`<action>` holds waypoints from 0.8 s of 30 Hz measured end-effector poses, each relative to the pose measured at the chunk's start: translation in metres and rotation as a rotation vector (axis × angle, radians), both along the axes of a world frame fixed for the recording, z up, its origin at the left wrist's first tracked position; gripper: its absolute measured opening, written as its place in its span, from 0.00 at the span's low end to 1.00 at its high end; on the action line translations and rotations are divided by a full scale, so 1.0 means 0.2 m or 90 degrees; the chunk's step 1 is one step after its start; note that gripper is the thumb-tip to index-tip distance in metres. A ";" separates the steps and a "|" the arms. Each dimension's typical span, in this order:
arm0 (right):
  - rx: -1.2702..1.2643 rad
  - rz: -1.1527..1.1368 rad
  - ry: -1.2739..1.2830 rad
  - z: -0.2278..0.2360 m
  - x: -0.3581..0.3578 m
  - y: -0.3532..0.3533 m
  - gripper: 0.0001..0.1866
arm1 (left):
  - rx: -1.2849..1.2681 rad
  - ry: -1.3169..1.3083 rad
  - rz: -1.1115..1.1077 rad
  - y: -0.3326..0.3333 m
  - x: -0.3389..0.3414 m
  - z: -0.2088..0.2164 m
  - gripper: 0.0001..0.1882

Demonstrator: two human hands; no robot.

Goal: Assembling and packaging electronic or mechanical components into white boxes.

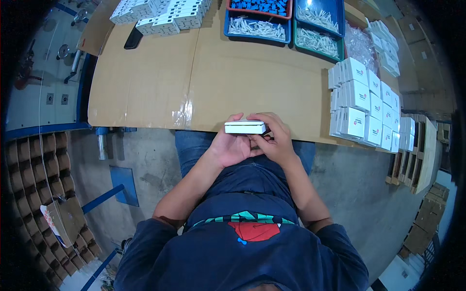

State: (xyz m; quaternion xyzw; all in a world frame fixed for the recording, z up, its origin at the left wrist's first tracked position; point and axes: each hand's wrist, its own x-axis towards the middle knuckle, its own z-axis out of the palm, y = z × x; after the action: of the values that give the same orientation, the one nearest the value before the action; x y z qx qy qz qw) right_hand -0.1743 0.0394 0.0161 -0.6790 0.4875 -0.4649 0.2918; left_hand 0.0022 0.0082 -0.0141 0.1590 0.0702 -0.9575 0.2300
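Just over the near edge of the cardboard-covered table, a small flat white box (244, 128) with a thin dark line along its upper edge is held between both hands. My left hand (229, 148) lies palm up beneath its left part, thumb and fingers curled round it. Around the right end, my right hand (275, 139) is closed, its index finger along the far side and its thumb close to the underside. The box's far side and bottom are hidden.
Stacked white boxes (359, 94) line the table's right edge. At the back stand a blue tray (255, 36) of white plastic pieces, a red tray (259, 14) of blue pieces and a green tray (316, 49). Back left are patterned white boxes (187, 20) and a black phone (133, 38).
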 end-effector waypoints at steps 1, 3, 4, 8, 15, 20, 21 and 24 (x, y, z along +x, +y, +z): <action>0.019 0.006 -0.004 0.00 0.00 0.00 0.26 | -0.018 0.062 -0.003 -0.01 0.00 -0.03 0.24; 0.009 0.003 -0.001 0.00 0.00 0.00 0.25 | -0.036 0.124 -0.004 0.00 0.01 -0.08 0.24; 0.000 -0.003 0.003 0.00 0.00 0.00 0.25 | -0.045 -0.031 0.032 0.01 0.00 -0.07 0.25; -0.002 0.014 -0.033 0.02 0.00 -0.01 0.22 | -0.272 -0.387 0.166 0.01 -0.02 0.01 0.30; 0.014 -0.015 -0.111 -0.02 -0.01 -0.02 0.17 | -0.796 -0.523 0.273 0.01 0.03 0.04 0.22; 0.025 -0.012 -0.122 -0.02 0.00 -0.02 0.18 | -0.774 -0.532 0.287 0.00 0.02 0.04 0.22; 0.041 -0.016 -0.128 -0.02 0.00 -0.02 0.18 | -0.773 -0.532 0.287 0.01 0.02 0.04 0.22; 0.073 -0.024 -0.123 -0.04 -0.01 -0.01 0.21 | -0.792 -0.550 0.287 0.00 0.02 0.02 0.18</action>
State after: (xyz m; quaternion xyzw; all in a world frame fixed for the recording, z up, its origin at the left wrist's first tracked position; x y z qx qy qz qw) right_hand -0.1765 0.0376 0.0090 -0.6042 0.4954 -0.5047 0.3671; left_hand 0.0056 0.0089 -0.0099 0.3408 -0.5431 -0.6049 0.4723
